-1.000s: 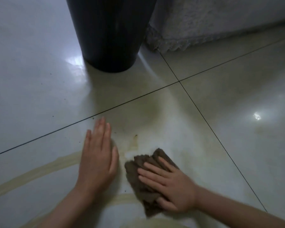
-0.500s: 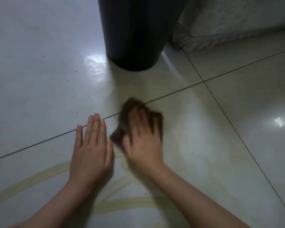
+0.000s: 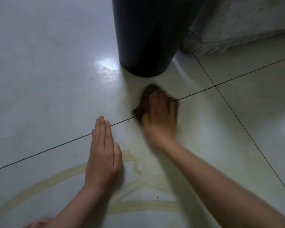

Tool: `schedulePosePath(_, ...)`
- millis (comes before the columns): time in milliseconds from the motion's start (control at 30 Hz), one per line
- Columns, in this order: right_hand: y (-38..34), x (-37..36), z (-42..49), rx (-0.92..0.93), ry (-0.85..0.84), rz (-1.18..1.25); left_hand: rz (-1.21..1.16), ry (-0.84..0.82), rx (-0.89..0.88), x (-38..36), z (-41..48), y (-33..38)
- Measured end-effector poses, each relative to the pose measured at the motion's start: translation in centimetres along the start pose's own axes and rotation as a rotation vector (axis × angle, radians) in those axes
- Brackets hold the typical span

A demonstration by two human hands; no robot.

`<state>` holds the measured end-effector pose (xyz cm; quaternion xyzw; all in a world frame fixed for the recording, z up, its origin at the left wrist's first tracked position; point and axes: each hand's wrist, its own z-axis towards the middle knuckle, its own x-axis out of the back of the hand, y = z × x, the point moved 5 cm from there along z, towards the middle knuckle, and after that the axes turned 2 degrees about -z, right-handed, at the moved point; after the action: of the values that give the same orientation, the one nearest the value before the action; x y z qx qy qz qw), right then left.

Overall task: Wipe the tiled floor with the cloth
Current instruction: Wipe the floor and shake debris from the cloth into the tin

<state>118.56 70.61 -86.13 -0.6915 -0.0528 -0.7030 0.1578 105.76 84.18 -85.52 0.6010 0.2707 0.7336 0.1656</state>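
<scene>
My right hand (image 3: pixel 160 116) presses a crumpled brown cloth (image 3: pixel 143 104) flat onto the glossy white tiled floor (image 3: pixel 48 79), right on a dark grout line; the hand is blurred by motion and covers most of the cloth. My left hand (image 3: pixel 103 155) lies flat on the floor with straight fingers, to the left of and nearer to me than the cloth, holding nothing. Yellowish streaks (image 3: pixel 138 206) curve over the tile below both hands.
A tall black cylindrical bin (image 3: pixel 148 33) stands on the floor just beyond the cloth. A pale lace-edged fabric (image 3: pixel 237 27) hangs down to the floor at the upper right. Small dark specks dot the tiles near the grout line.
My right hand has swept the cloth from near me forward over the grout line towards the black bin. My left hand stays flat on the floor.
</scene>
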Motion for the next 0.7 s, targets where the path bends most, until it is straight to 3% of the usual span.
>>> schedulePosePath(100, -6.2, -0.4, -7.9, 0.549, -0.121, -0.007, -0.132, 0.042, 0.013, 0.6, 0.1, -0.1)
schedulePosePath(167, -5.2, -0.3, -9.6, 0.844, -0.232, 0.018, -0.153, 0.028, 0.008, 0.8, 0.0, -0.1)
schedulePosePath(233, -1.8, 0.1, -7.8, 0.998, -0.273, 0.024, -0.145, 0.017, -0.005, 0.9, 0.0, 0.0)
schedulePosePath(300, 2.6, 0.8, -3.6, 0.864, -0.226, -0.001, -0.101, -0.007, -0.006, 0.7, 0.0, -0.2)
schedulePosePath(433, 11.0, 2.2, 3.1, 0.271, -0.114, -0.081, 0.102, -0.076, -0.057, -0.1, 0.0, 0.3)
schedulePosePath(533, 9.0, 1.8, 1.1, -0.123, -0.017, -0.068, 0.219, -0.128, -0.042, -0.6, 0.2, 0.1)
schedulePosePath(600, 5.6, 1.1, -4.4, -0.030, 0.004, -0.065, 0.257, -0.154, -0.036, -0.8, 0.1, 0.0)
schedulePosePath(700, 2.5, 0.6, -13.6, 0.533, -0.193, -0.025, 0.308, -0.197, -0.037, -0.9, 0.1, 0.0)
